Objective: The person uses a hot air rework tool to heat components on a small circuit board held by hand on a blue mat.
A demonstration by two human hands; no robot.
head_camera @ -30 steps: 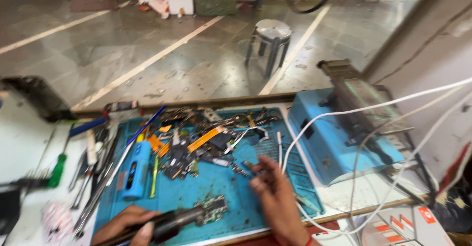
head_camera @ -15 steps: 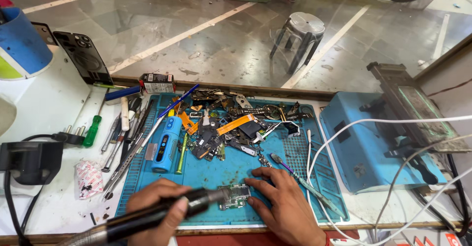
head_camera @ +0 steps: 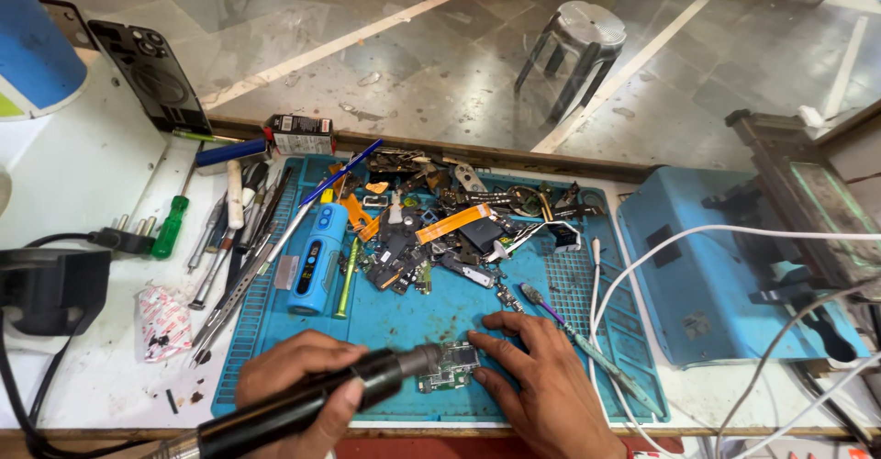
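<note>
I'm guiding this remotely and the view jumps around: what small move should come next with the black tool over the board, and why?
Probably hold the nozzle just above the green circuit board without sliding it. The left hand grips the black handheld tool, whose tip already sits at the board's edge, and the right hand pins the board on the blue mat with its fingertips close beside the tip.

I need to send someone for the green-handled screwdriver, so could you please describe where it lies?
Find the blue work mat. On the white bench left of it lies a row of hand tools. The green-handled screwdriver is the leftmost, beside the black plug, and the only one with a green grip.
</note>
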